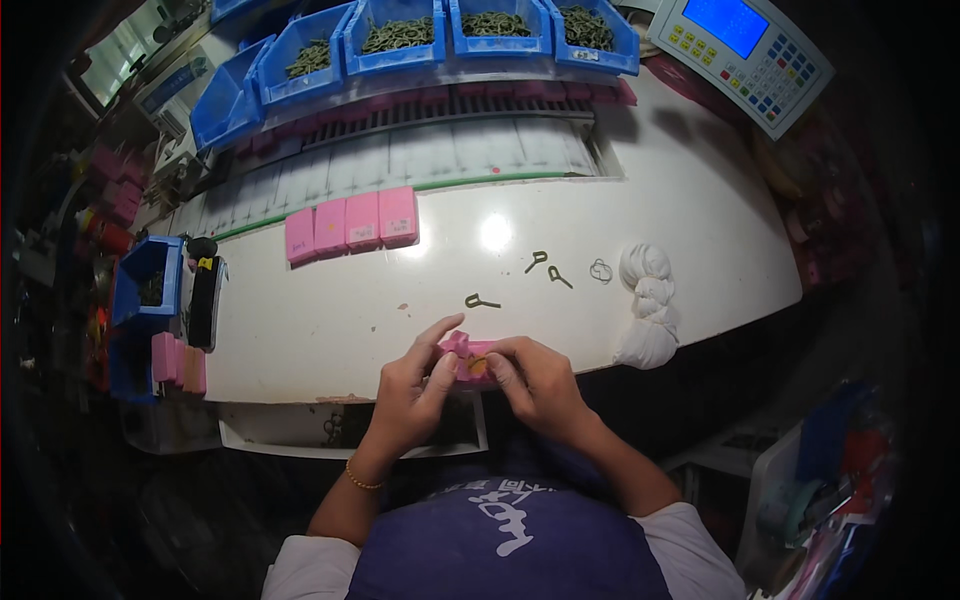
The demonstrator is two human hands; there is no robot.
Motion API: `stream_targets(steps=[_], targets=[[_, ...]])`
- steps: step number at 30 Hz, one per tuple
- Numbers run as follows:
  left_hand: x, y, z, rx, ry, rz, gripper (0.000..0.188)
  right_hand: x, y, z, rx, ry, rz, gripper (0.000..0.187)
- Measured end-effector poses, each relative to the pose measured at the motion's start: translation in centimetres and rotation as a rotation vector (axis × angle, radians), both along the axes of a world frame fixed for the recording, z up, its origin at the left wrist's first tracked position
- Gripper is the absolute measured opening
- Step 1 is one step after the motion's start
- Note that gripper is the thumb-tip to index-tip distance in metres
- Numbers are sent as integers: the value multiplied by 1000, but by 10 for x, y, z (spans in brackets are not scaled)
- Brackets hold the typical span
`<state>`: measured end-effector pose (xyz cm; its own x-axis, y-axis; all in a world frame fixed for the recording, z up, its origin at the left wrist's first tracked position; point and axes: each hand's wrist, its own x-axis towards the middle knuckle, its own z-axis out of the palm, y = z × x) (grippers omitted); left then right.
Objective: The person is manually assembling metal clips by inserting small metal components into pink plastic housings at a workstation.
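Close to the table's front edge, both hands hold a pink rubber mould (458, 342) that is bent and spread apart. My left hand (412, 385) grips its left side with the thumb, while the index finger points up and away. My right hand (543, 382) pinches the right side between thumb and fingers. A yellowish-olive patch (477, 366) shows inside the mould, partly covered by my right thumb. Just beyond the hands lies a dark green wax piece (480, 301) with a looped head and stem. Two similar pieces, one green loop (538, 259) and another (557, 276), lie farther right.
Several pink blocks (362, 222) stand in a row at left centre. A knotted white cloth bundle (650, 305) and a thin clear ring cluster (600, 270) lie right. Blue bins (400, 58) of green pieces line the back; a keypad device (741, 62) stands far right. An open drawer (270, 432) juts out below.
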<state>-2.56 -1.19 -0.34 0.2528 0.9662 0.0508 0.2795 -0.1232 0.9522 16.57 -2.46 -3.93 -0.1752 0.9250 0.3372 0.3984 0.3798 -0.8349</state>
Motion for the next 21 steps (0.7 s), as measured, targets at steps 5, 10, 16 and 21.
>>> stream_targets(steps=[5,10,16,21], targets=[[-2,-8,-17,42,-14,118,40,-14,-3,-14,-326,511,-240,16],[5,-7,-10,259,125,108,33,-23,10,3,-72,64,-342,32],[-10,-8,-20,104,-13,180,40,-16,-6,16,-433,272,-57,36],[-7,-9,-33,74,-368,165,60,-33,-31,0,-411,678,104,22]])
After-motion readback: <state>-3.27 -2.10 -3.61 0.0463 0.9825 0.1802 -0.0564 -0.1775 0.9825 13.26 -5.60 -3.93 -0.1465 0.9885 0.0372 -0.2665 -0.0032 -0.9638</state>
